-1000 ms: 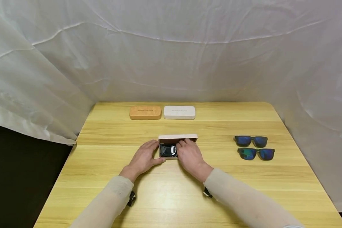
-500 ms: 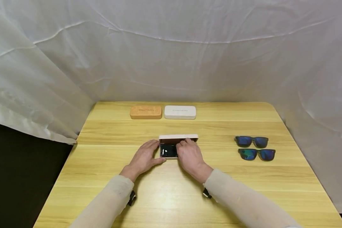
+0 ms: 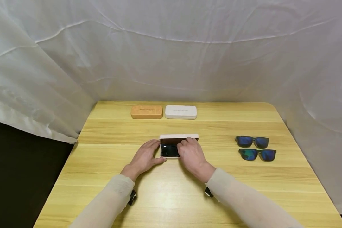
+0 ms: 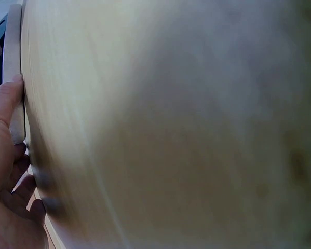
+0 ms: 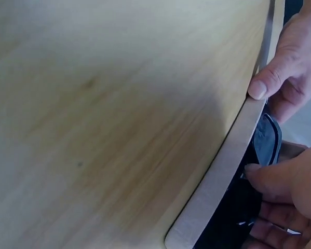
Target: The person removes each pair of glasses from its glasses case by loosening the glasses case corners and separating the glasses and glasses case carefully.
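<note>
A pale glasses case lies on the table with its lid raised. Inside it sits a glossy black thing, seemingly sunglasses, with a dark lens showing in the right wrist view. My left hand grips the left end of the case, thumb on the front wall and fingers round behind. My right hand reaches into the right half of the case, its thumb and curled fingers pinching the black sunglasses. The right part of the case is hidden under that hand.
An orange glasses case and a white glasses case, both closed, lie side by side at the back of the table. To the right are two pairs of sunglasses, one behind the other. A white curtain surrounds the table.
The reflection on the black sunglasses has shrunk and shifted left as they tilt flatter in the case. Both hands stay nearly in place.
</note>
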A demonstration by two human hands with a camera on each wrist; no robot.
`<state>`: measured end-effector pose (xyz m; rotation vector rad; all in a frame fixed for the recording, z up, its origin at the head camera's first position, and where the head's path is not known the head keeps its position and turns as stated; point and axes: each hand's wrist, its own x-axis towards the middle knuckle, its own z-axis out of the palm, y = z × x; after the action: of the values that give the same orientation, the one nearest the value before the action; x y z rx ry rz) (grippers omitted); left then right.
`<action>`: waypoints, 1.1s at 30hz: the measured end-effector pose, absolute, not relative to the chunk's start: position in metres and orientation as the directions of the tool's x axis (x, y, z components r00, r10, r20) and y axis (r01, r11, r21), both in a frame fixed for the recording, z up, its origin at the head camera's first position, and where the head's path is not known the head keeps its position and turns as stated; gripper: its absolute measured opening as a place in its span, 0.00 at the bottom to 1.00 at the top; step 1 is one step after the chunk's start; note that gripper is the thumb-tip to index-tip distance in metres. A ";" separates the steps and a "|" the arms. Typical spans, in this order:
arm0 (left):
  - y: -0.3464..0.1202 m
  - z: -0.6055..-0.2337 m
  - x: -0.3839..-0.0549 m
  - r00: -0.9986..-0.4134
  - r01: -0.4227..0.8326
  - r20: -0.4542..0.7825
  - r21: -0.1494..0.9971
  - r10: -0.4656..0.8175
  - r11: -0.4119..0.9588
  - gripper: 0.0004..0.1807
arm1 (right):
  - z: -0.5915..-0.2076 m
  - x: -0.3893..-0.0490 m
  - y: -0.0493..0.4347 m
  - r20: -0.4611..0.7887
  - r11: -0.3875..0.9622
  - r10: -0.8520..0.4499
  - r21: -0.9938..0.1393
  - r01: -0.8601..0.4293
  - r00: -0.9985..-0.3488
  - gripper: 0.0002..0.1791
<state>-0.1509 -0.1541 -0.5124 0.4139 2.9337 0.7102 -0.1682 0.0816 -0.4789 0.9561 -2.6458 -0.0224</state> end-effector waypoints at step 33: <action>-0.154 -0.510 -0.150 -0.958 0.228 -0.050 0.470 0.283 0.853 0.49 | -0.460 -0.157 0.124 0.374 0.689 -0.698 0.116 -0.716 -0.611 0.06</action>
<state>-0.1501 -0.1539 -0.5105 0.4027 2.9099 0.7165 -0.1573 0.1237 -0.4600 1.1016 -2.5098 0.0637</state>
